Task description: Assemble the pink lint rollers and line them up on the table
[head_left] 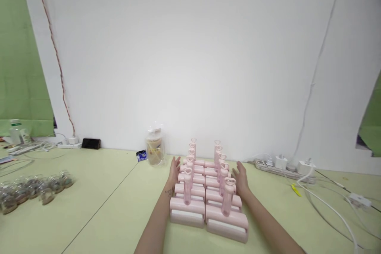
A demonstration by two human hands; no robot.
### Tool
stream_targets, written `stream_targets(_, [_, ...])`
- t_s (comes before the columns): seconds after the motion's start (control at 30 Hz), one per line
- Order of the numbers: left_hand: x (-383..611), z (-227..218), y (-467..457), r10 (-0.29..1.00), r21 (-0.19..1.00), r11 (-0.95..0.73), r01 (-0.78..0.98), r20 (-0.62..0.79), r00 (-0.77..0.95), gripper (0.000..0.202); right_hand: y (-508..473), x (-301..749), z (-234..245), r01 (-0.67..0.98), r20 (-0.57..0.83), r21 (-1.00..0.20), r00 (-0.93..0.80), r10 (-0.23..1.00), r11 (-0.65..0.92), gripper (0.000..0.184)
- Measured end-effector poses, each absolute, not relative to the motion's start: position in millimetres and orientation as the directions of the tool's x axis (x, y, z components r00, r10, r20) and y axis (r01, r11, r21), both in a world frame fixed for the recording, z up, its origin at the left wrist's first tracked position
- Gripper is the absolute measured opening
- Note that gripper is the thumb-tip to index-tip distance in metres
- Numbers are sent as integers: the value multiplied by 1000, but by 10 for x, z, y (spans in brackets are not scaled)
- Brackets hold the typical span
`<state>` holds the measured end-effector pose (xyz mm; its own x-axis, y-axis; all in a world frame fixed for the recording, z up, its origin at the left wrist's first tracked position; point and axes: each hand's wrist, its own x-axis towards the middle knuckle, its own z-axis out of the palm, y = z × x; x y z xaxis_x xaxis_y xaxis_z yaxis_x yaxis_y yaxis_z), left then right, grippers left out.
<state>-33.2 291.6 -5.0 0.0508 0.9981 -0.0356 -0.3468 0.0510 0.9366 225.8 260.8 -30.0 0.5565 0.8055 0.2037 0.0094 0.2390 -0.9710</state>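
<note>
Two rows of pink T-shaped rollers, which look like lint or pet-hair rollers (187, 211), stand close together on the table. Each has an upright, partly clear handle with a heart-shaped loop on top. My left hand (174, 170) rests along the far left side of the group, fingers stretched forward. On the opposite side, my right hand (241, 176) is beside the far right rollers with its fingers apart. Both hands are open and hold nothing. Whether the palms touch the rollers I cannot tell.
A bagged drink cup (155, 151) stands by the wall beside a blue packet (142, 155). Several small glass jars (46, 193) sit at left, and a black phone (91, 143) leans behind. Power strips (282, 170) with chargers and loose cables lie at right.
</note>
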Motion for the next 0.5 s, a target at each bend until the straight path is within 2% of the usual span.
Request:
stream_targets(0.13, [-542,-23,2842,987,964,26,-264,-67,-145,29,2235,2385,-98,-59,139,-971,652,746,232,31])
stream_targets(0.27, [-861,17,2506,988,994,-25,-108,8,-155,29,1556,2416,192,-66,193,-955,604,773,290,29])
stream_targets(0.4, [-1079,14,1919,988,985,-147,94,143,51,28,723,2191,343,4,301,-947,360,883,322,19])
stream_targets(0.47, [-1103,-22,1638,967,964,-198,180,162,195,44,373,1989,274,129,435,-896,72,898,424,19])
stream_targets(0.5, [-1099,-48,1519,955,951,-220,218,165,245,50,235,1876,210,176,463,-873,0,886,456,22])
